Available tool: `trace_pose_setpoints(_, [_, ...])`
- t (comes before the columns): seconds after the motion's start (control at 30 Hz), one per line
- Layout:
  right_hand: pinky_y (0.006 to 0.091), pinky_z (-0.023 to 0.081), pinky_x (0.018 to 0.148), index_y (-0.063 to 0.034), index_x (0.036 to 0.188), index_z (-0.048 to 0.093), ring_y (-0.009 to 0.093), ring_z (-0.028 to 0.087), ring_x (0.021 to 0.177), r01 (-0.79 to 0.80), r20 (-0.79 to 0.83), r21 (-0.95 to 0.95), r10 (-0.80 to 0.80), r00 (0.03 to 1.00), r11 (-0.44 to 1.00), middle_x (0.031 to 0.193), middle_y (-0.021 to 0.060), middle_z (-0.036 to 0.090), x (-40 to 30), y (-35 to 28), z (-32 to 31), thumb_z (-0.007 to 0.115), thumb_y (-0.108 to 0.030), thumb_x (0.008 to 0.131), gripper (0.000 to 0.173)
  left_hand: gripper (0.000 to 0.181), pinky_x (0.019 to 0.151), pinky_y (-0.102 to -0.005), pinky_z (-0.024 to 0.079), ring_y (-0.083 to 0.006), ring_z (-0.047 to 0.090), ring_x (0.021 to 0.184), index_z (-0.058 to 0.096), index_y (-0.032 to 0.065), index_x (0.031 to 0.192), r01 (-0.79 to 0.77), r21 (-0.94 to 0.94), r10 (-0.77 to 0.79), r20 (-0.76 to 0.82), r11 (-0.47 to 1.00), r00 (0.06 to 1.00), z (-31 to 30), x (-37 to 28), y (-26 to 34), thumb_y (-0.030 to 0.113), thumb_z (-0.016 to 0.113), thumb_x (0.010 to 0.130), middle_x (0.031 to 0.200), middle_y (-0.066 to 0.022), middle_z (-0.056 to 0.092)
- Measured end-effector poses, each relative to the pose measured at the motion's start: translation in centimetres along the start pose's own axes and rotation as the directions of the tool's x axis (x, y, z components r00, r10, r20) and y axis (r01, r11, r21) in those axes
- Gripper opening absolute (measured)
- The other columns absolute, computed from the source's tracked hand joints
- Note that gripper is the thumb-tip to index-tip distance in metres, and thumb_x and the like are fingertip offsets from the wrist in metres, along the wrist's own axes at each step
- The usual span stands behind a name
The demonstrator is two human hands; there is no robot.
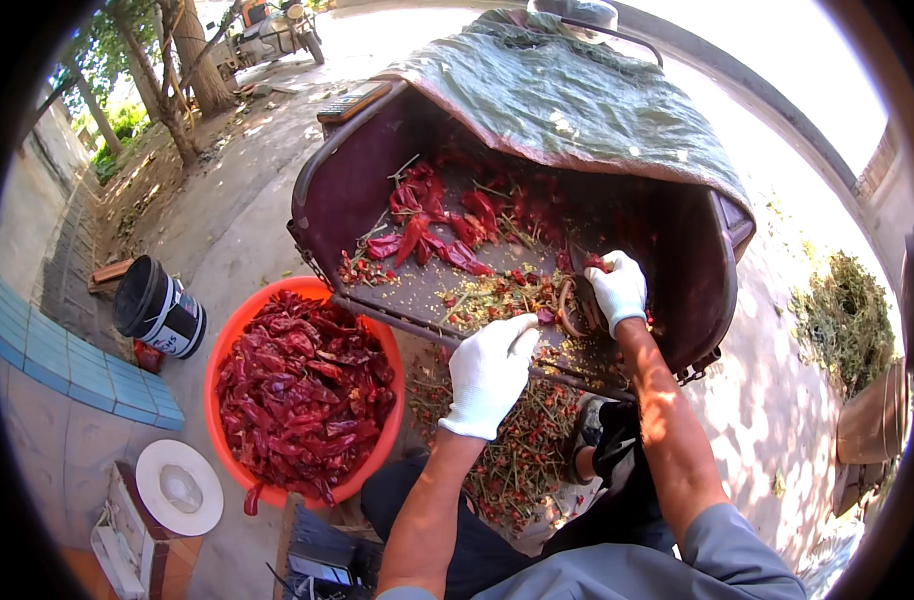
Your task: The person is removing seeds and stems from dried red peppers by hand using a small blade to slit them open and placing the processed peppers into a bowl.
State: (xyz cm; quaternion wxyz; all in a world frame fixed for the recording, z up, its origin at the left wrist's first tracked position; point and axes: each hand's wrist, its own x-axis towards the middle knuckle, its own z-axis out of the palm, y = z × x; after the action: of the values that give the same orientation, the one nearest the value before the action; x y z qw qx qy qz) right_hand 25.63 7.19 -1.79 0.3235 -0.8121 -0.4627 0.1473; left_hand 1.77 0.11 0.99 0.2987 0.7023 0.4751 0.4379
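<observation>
Both my hands wear white knit gloves and work inside the open end of a dark maroon cart bed (697, 247). My right hand (619, 291) has its fingers closed around a small piece of dried red pepper (595, 262). Over the bed's front edge, my left hand (494, 375) has thumb and fingertips close together; whether anything is between them is hidden. A curved brown object (566, 309) lies between the hands among pale seeds (472, 304) and scraps. Farther in rests a loose heap of dried red peppers (427, 232).
An orange basin (215, 420) full of dried red peppers stands left of the cart. Stems and scraps (532, 442) cover the ground by my feet. A green woven sheet (577, 97) drapes the cart's far side. At left are a black bucket (161, 307) and a blue-tiled ledge (74, 352).
</observation>
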Motion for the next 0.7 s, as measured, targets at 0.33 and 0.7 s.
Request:
trace_pose_setpoints(0.33, [0.0437,0.052,0.091,-0.0107,0.107,0.070,0.035,0.067,0.104,0.133,0.068,-0.307,-0.118,0.991,0.942,0.107,0.0179,0.071,-0.5,-0.1,0.3,0.073,-0.032,0.083,0.032,0.021,0.077,-0.0312,0.056,-0.0239,0.074,0.087,0.074,0.0014,0.110,-0.036,-0.042,0.037,0.021,0.998,0.999,0.8,0.4,0.1,0.011,0.069,0.092,0.100,-0.0159,0.075])
trace_pose_setpoints(0.7, [0.0347,0.053,0.062,-0.0018,0.093,0.069,0.018,0.066,0.070,-0.284,0.352,0.568,0.084,0.932,0.773,0.083,0.0080,0.069,0.0,1.3,1.0,0.077,-0.008,0.082,0.015,0.035,0.082,-0.0425,0.055,-0.0319,0.067,0.097,0.067,0.0075,0.118,-0.083,0.475,0.007,0.159,0.876,0.987,3.6,0.9,-1.5,0.025,0.069,0.089,0.107,-0.0103,0.070])
